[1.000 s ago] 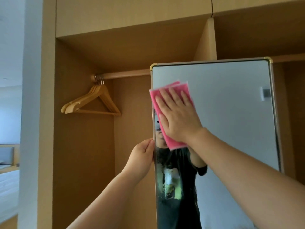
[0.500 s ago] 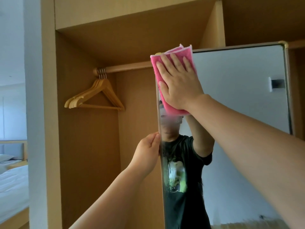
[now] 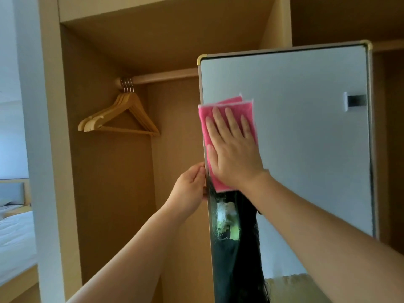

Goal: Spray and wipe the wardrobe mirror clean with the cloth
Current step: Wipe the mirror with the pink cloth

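The wardrobe mirror [image 3: 306,132] stands upright in a thin frame with gold corners, turned out from the open wardrobe. A folded pink cloth [image 3: 248,110] lies flat against its glass near the left edge. My right hand [image 3: 234,152] presses the cloth onto the mirror with straight, spread fingers. My left hand [image 3: 190,191] grips the mirror's left edge just below and left of the cloth, fingers curled round the frame. No spray bottle is in view.
Several wooden hangers [image 3: 122,114] hang from the rail [image 3: 161,77] inside the open wardrobe compartment at left. A wardrobe side panel [image 3: 50,149] stands further left, with a bed [image 3: 15,237] beyond it. The mirror reflects a person's dark shirt.
My right hand has slid the pink cloth down from the mirror's top left corner along the left edge. My left hand keeps its grip on the frame.
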Available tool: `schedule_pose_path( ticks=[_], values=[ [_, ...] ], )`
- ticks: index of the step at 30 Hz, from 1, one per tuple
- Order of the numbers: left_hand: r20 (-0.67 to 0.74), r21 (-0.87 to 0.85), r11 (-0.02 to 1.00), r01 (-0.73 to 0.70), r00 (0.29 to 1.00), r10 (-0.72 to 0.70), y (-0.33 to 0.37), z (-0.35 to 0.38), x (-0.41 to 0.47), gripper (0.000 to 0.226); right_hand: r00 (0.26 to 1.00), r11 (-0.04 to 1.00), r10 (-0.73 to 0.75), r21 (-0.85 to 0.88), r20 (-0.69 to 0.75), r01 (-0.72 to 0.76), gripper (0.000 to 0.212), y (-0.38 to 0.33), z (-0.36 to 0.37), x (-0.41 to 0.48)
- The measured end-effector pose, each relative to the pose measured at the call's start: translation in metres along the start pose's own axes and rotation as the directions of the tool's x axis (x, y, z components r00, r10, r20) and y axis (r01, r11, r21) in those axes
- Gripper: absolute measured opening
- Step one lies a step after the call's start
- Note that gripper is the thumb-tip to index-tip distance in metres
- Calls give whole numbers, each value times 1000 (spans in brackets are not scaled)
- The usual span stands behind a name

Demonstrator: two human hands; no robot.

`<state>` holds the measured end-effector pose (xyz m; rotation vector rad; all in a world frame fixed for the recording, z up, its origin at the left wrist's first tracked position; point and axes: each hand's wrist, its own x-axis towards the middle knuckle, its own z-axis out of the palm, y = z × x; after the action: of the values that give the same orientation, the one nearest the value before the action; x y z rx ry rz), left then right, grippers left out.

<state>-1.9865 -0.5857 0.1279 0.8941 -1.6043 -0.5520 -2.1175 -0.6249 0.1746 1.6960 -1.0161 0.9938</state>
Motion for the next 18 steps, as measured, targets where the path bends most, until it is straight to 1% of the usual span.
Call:
schedule_pose_path(
  ticks=[5,7,11,14,18],
  values=[
    [26,-78,996,48,999,-46,-5,-5,1,28,998,1000,-26,-10,53,26,60,-26,24,-88],
    [23,-101,992,76,997,-74,-8,-5,0,29,998,1000,-24,-10,49,25,59,-34,31,-114],
    [15,-135,985,107,994,-106,-11,-5,-1,30,1000,1000,19,-6,19,-19,58,-40,35,-128],
    [22,-135,985,109,994,-107,-11,-4,-3,31,1000,1000,9,-3,15,-9,59,-45,39,-142],
    [20,-92,990,111,994,-110,-14,-1,-6,30,1000,1000,-9,-14,26,9,60,-47,44,-157]
  ],
)
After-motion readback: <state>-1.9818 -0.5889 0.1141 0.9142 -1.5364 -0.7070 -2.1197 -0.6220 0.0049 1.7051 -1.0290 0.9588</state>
